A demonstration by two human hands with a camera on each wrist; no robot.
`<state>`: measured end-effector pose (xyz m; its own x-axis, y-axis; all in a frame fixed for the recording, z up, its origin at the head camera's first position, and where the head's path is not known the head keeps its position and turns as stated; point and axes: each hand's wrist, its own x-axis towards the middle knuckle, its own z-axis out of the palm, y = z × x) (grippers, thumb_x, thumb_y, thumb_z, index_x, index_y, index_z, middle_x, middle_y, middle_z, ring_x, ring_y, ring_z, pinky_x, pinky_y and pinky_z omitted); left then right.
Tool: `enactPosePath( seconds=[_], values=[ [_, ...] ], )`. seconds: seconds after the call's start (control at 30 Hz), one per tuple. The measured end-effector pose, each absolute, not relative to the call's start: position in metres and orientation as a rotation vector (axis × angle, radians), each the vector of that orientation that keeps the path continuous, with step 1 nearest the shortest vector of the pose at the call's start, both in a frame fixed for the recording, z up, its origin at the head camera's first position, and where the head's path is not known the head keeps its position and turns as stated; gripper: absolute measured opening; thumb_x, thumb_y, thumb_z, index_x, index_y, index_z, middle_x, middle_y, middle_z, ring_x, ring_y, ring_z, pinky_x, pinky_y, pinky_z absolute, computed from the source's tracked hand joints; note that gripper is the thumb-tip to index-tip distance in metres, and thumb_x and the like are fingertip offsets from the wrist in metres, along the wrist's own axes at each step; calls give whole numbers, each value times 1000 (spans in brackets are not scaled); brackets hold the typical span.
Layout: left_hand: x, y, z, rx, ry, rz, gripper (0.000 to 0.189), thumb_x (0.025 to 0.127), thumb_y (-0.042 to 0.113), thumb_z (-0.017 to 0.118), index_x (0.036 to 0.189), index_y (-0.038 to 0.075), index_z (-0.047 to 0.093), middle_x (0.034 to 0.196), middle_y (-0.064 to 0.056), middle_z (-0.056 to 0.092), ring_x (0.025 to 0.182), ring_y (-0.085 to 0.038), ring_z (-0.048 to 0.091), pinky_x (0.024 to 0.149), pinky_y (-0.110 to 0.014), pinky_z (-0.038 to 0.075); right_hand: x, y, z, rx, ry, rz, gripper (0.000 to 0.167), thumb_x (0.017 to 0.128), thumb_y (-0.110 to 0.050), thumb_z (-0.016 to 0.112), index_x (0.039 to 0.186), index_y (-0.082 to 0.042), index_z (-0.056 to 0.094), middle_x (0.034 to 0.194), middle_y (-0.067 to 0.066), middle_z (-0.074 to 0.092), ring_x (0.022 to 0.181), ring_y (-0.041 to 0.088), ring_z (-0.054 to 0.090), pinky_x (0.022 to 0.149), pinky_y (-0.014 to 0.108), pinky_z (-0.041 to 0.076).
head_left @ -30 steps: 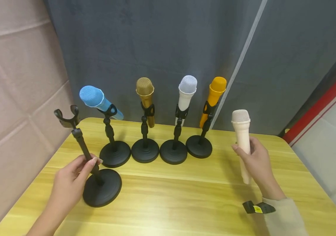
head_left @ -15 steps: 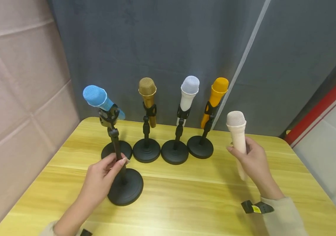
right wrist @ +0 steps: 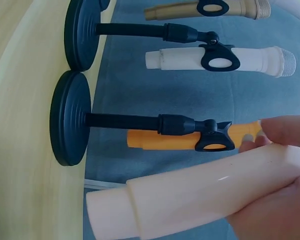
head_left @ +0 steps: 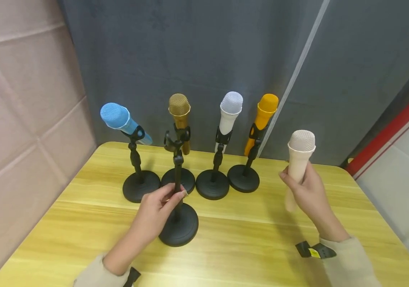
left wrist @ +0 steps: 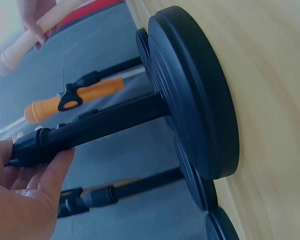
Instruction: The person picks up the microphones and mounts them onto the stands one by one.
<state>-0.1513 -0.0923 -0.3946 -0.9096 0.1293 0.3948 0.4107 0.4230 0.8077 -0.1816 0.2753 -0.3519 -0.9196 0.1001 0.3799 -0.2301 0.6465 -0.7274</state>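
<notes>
My left hand (head_left: 157, 209) pinches the pole of a black microphone stand (head_left: 178, 229), whose clip at the top holds no microphone. In the head view this stand overlaps the one bearing the gold microphone (head_left: 179, 105). On the right, my right hand (head_left: 310, 195) grips a cream microphone (head_left: 299, 157) by its body, head up. The right wrist view shows the lower end of the cream microphone (right wrist: 200, 195) pointing toward the table. A blue microphone (head_left: 116, 117), a white microphone (head_left: 230, 107) and an orange microphone (head_left: 266, 109) sit tilted in the clips of their own black stands.
The four filled stands line the back of the wooden table (head_left: 240, 247), their round bases close together. Behind them hangs a dark grey curtain (head_left: 197, 48). A pale padded wall (head_left: 28, 99) rises at the left, and a red-edged white panel (head_left: 398, 159) at the right.
My left hand has carried the black stand rightward, from in front of the blue microphone's stand to in front of the gold one's. The cream microphone has shifted slightly and tilted toward the camera.
</notes>
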Motion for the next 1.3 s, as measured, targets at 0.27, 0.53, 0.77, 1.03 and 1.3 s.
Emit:
enactPosePath(
  seconds=[0.27,0.53,0.77,1.03,1.3],
  values=[
    [-154,-74,-391,-496,-2444,-1544,12,100,30,64,103,20,70,97,3,76,95,-11,74,84,-31,62,-178,267,-339,193,-2348,1474,17,105,-17,53,121,-18,50,104,-10,56,93,5,60,83,17,49],
    [-161,-57,-391,-577,-2455,-1550,15,103,33,59,104,22,69,91,4,72,85,-13,67,78,-28,56,-176,253,-330,424,-2172,1655,24,105,-7,49,124,-21,49,111,-3,54,104,9,55,90,16,45],
    [-168,-42,-392,-682,-2428,-1506,14,105,29,55,103,21,67,83,-1,67,77,-14,60,70,-25,51,-174,244,-325,391,-2145,1636,35,102,-4,55,136,-15,52,126,-4,49,120,12,48,97,13,43],
    [-176,-27,-393,-748,-2423,-1522,16,105,28,55,104,19,68,88,1,70,77,-11,56,69,-25,47,-176,231,-316,343,-2060,1572,39,92,2,69,130,-5,62,125,-1,57,118,16,57,99,12,49],
    [-176,-14,-392,-784,-2467,-1546,20,106,31,52,107,18,67,85,0,66,74,-11,52,67,-24,46,-175,214,-307,387,-1913,1607,42,85,8,74,123,-9,67,118,7,63,108,19,65,98,17,53]
  ],
)
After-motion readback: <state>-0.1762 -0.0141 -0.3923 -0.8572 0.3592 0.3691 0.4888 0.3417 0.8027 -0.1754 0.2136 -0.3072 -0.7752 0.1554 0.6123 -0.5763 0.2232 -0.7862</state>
